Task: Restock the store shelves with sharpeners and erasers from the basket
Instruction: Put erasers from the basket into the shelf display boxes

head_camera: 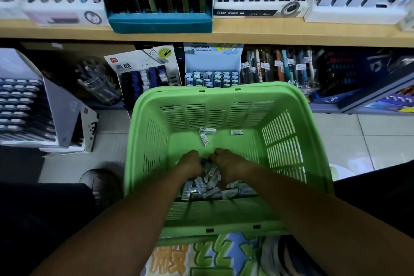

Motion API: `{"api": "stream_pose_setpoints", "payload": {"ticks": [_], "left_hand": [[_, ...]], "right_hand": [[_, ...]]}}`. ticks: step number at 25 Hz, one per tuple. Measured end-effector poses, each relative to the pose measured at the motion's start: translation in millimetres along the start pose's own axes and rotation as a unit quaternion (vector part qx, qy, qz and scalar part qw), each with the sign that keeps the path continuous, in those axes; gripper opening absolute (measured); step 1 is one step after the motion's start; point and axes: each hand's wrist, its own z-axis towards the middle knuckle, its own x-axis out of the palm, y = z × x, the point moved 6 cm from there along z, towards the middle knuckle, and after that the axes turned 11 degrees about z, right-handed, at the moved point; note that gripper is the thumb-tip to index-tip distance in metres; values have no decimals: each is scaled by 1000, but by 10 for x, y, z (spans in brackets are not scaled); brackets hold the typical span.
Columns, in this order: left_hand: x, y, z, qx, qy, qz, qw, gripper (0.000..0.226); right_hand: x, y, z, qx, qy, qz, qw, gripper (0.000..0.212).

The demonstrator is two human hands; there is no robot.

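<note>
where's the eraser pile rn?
Head view: the eraser pile lies on the green basket floor against its near wall, under and between the left hand and right hand.

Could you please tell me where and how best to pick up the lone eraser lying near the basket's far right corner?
Pinch the eraser across its two long sides, coming straight down from above. It lies flat on the basket floor, apart from the others, with bare floor around it.
</note>
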Motion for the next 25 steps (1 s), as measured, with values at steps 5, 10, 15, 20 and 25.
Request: {"api": "stream_pose_setpoints", "payload": {"ticks": [5, 10, 15, 20, 25], "left_hand": [[6, -24, 48, 11, -26, -6, 1000, 14], [-187, -141, -9, 72, -88, -115, 987, 5], [-335, -167, -188, 62, -56, -373, 924, 26], [-313, -159, -316, 76, -56, -234, 968, 26], [-72, -194, -365, 129, 0, 85, 988, 86]], "right_hand": [[0, -99, -3, 11, -4, 22, 1000, 94], [-275, -49, -39, 48, -109, 320, 940, 62], [-537, -181, -169, 81, -223, 497, 835, 45], [-542, -217, -322, 94, -214, 501, 833, 30], [-574, -328, -338, 130, -230, 412, 872, 12]]}}
